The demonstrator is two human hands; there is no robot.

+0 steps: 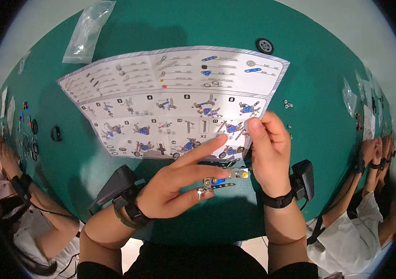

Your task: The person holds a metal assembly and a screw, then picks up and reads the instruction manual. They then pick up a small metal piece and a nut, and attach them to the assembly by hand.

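Mid-assembly: left hand pinching metal bracket assembly, right hand fingers closed at its end. Next likely: seat fastener, check instruction sheet.

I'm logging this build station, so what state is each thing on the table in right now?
Instruction sheet: unfolded, flat on the green table.
Metal assembly: partly built, held between both hands.
Left hand: fingers spread, gripping the assembly.
Right hand: closed on the assembly's end.
Plastic bag: lying at the far edge, looks nearly emptied.
Black wheel: loose, lying flat.
Small nuts: loose beside the sheet.
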